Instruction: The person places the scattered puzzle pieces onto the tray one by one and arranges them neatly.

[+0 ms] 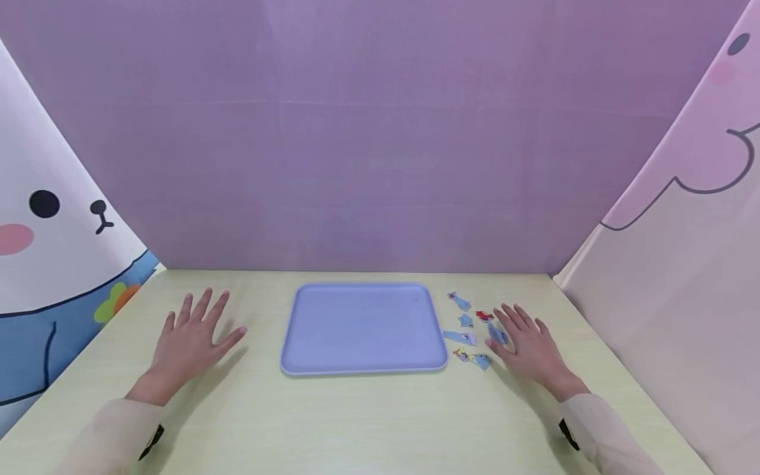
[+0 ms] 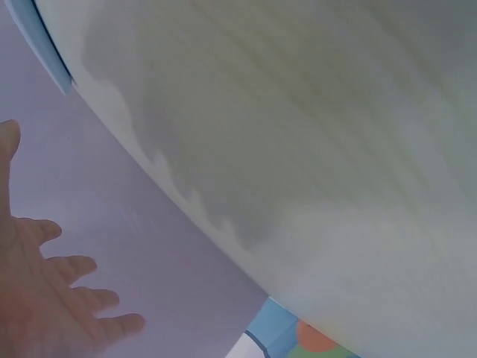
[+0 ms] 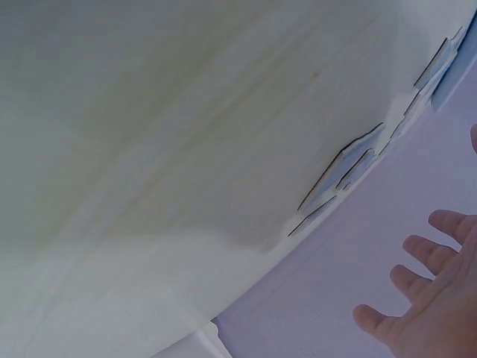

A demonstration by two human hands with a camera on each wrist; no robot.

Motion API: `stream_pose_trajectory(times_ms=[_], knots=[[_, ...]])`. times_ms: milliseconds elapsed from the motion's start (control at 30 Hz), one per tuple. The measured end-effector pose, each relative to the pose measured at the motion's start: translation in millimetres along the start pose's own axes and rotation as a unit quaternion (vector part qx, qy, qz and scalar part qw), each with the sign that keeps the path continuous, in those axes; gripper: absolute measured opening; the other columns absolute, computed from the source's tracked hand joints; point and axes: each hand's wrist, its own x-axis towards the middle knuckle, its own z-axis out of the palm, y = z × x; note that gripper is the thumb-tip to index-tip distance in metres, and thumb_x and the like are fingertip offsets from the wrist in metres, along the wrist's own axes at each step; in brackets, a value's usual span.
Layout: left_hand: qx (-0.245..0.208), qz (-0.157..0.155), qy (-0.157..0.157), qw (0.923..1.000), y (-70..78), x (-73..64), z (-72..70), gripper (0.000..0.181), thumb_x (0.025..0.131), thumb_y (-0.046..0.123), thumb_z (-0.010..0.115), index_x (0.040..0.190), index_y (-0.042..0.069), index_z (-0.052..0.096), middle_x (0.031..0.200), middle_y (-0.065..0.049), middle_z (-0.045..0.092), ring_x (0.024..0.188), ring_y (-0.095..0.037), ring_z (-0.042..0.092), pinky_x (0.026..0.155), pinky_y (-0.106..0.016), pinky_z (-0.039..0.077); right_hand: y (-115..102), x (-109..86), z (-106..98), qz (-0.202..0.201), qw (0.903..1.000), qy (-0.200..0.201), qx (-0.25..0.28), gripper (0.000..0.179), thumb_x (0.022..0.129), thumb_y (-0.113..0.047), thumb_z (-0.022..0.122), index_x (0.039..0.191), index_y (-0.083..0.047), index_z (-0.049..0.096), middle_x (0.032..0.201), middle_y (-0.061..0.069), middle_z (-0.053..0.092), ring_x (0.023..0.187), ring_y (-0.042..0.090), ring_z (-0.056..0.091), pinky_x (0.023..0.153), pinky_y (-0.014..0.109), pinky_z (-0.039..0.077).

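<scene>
A shallow blue-purple tray lies in the middle of the table with nothing on it. To its right are several small flat printed pieces, among them a red one, a light-blue strip and a multicoloured piece. My right hand hovers palm down beside these pieces, fingers spread; its fingertips overlap them in the head view. In the right wrist view the pieces lie apart from the hand. On the tray's left, my left hand is held over bare table with straight, spread fingers. Neither hand holds anything.
The pale wooden table ends at a purple backdrop. Printed cloth panels stand at both sides, a white-and-blue animal on the left and a pink one on the right.
</scene>
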Motion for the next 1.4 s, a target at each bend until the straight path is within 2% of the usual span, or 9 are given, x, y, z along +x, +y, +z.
stream_pose_trajectory(times_ms=[233, 467, 833, 1133, 1400], knots=[[0.003, 0.013, 0.017, 0.9998, 6.7, 3.8, 1.5, 0.08, 0.081, 0.058, 0.054, 0.143, 0.013, 0.029, 0.143, -0.023, 0.03, 0.128, -0.05, 0.025, 0.096, -0.068, 0.021, -4.9, -1.8, 0.7, -0.021, 0.9997, 0.01, -0.008, 0.062, 0.084, -0.039, 0.059, 0.134, -0.005, 0.044, 0.139, 0.018, 0.042, 0.131, 0.038, 0.032, 0.097, 0.062, 0.029], [0.003, 0.035, 0.037, 0.9987, 13.8, 7.0, 5.7, 0.078, 0.079, 0.055, 0.059, 0.139, 0.011, 0.036, 0.139, -0.023, 0.037, 0.123, -0.049, 0.033, 0.092, -0.067, 0.028, -9.3, -2.9, 3.7, -0.049, 0.9983, 0.021, -0.021, 0.061, 0.081, -0.035, 0.065, 0.13, -0.003, 0.047, 0.133, 0.017, 0.049, 0.126, 0.038, 0.039, 0.093, 0.059, 0.035], [-0.013, 0.069, 0.061, 0.9957, 28.8, 10.0, 8.6, 0.072, 0.076, 0.046, 0.066, 0.133, 0.008, 0.044, 0.131, -0.021, 0.046, 0.117, -0.042, 0.043, 0.085, -0.061, 0.038, -16.7, -5.3, 6.9, -0.088, 0.995, 0.035, -0.032, 0.051, 0.078, -0.031, 0.068, 0.12, -0.004, 0.056, 0.122, 0.017, 0.057, 0.115, 0.037, 0.05, 0.087, 0.055, 0.042], [-0.018, 0.09, 0.035, 0.9952, 39.3, 12.5, 14.2, 0.069, 0.078, 0.044, 0.066, 0.133, 0.008, 0.045, 0.13, -0.021, 0.048, 0.114, -0.043, 0.047, 0.083, -0.059, 0.041, -23.3, -9.0, 6.8, -0.101, 0.994, 0.03, -0.029, 0.045, 0.076, -0.028, 0.07, 0.114, -0.005, 0.06, 0.115, 0.013, 0.061, 0.108, 0.034, 0.055, 0.085, 0.053, 0.043], [-0.018, 0.11, 0.029, 0.9933, 52.4, 13.3, 19.6, 0.063, 0.079, 0.041, 0.065, 0.13, 0.008, 0.049, 0.126, -0.02, 0.052, 0.11, -0.042, 0.051, 0.082, -0.058, 0.042, -28.2, -10.9, 7.4, -0.128, 0.9907, 0.033, -0.034, 0.04, 0.074, -0.024, 0.073, 0.108, -0.007, 0.064, 0.107, 0.009, 0.064, 0.101, 0.027, 0.059, 0.078, 0.049, 0.048]])
